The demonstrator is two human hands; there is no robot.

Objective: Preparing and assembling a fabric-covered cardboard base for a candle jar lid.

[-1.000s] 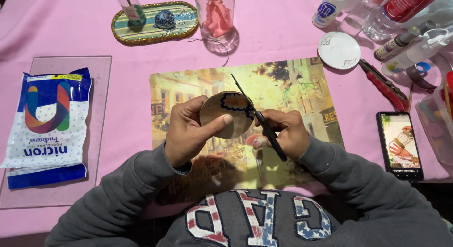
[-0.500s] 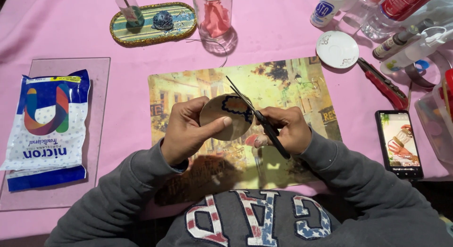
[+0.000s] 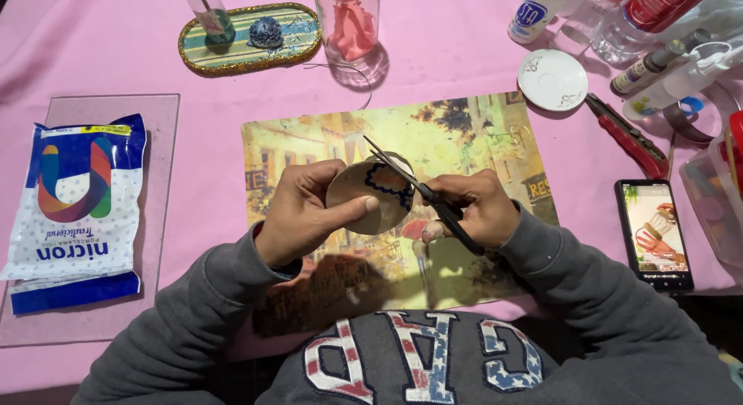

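My left hand grips a round brown cardboard disc with a dark blue scalloped outline drawn on it, thumb across its lower face. My right hand holds black scissors, blades open and pointing up-left over the disc's upper right edge. Both hands hover above a painted street-scene placemat on the pink tablecloth. Grey sweatshirt sleeves cover both forearms.
A blue and white bag lies on a clear sheet at left. Behind are an oval glitter-rimmed tray, a glass jar, a white lid, a red utility knife, bottles and a phone.
The disc and scissors have shifted slightly; the scissor blades now lie flatter across the disc's upper right edge. Both hands stay over the placemat.
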